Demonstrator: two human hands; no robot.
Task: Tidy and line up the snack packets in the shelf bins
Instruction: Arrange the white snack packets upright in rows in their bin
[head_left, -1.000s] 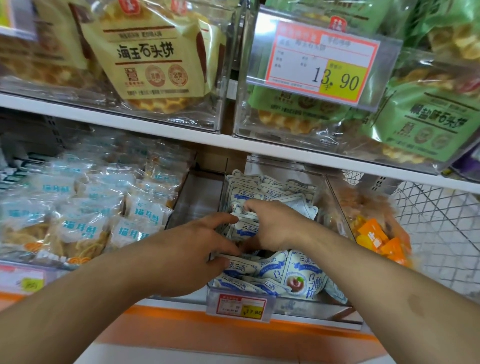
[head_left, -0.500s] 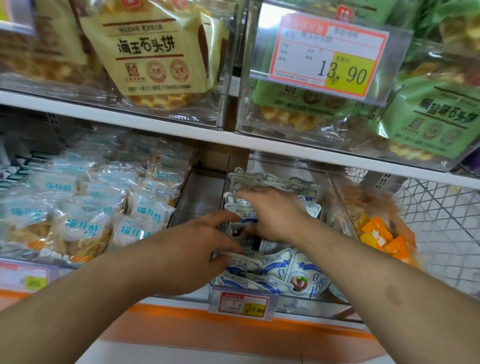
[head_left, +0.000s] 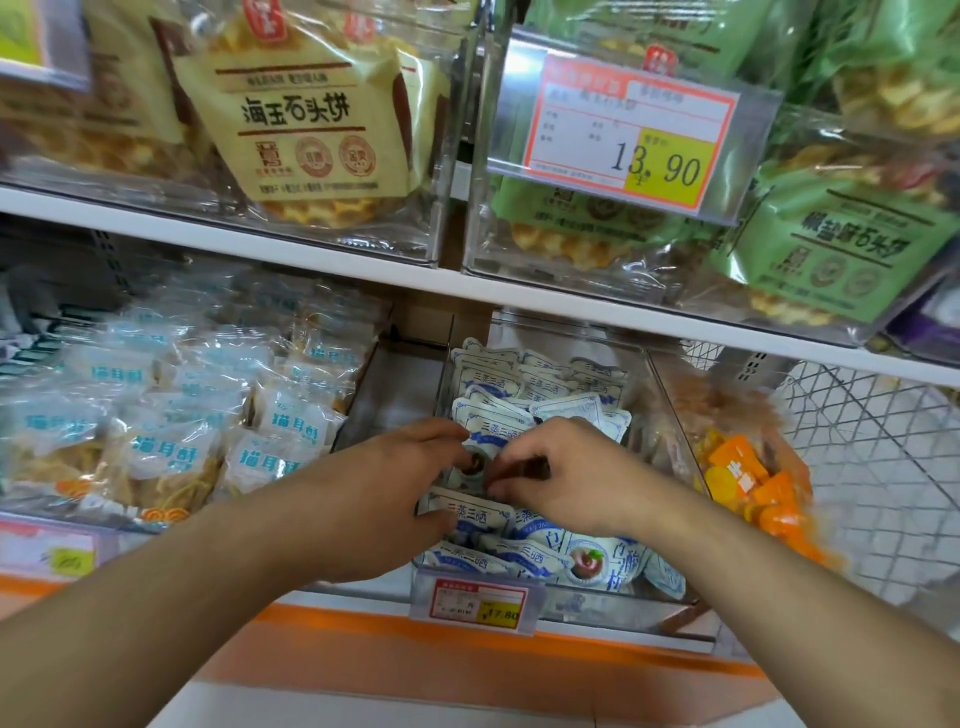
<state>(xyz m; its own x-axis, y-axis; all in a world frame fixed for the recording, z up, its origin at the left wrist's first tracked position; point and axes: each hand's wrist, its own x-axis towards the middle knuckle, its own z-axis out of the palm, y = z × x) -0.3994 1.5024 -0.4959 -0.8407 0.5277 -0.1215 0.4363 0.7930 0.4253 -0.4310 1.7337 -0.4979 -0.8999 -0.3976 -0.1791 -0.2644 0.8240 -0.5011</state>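
1. Mid-bin step: my left hand (head_left: 384, 499) and right hand (head_left: 566, 478) both pinch one blue-white packet (head_left: 493, 431) over the clear bin (head_left: 660, 384) centre.
2. Next, I judge: stand it upright against the back row (head_left: 519, 371).

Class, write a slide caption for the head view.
Both hands, left and right, pinch one blue-and-white snack packet in the clear plastic bin.

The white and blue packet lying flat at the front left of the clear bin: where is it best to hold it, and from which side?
Probably pinch the white and blue packet by its flat sealed left edge, coming from above and the front. It lies flat beside other packets, right behind the price tag, so the middle gives little to grip. The left hand is already nearest.
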